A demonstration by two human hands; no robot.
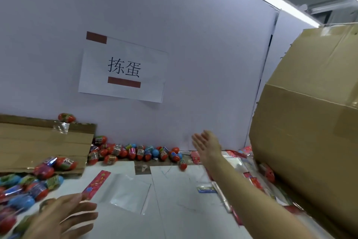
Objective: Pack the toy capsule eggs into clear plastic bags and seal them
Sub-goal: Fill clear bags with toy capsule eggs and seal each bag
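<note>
Several red and blue toy capsule eggs (135, 152) lie in a row along the foot of the back wall. More capsule eggs (29, 186) are heaped at the left by a torn cardboard flap. A clear plastic bag (129, 194) with a red printed header strip (95, 184) lies flat on the white table. My left hand (64, 217) hovers low at the front left, fingers spread, holding nothing. My right hand (206, 143) reaches far forward with straight fingers, above the table near the wall and empty.
A big brown cardboard box (310, 122) fills the right side, tilted over a pile of clear bags and red header cards (251, 176). A flattened cardboard flap (44, 145) lies at the left. A paper sign (123, 68) is taped to the white wall.
</note>
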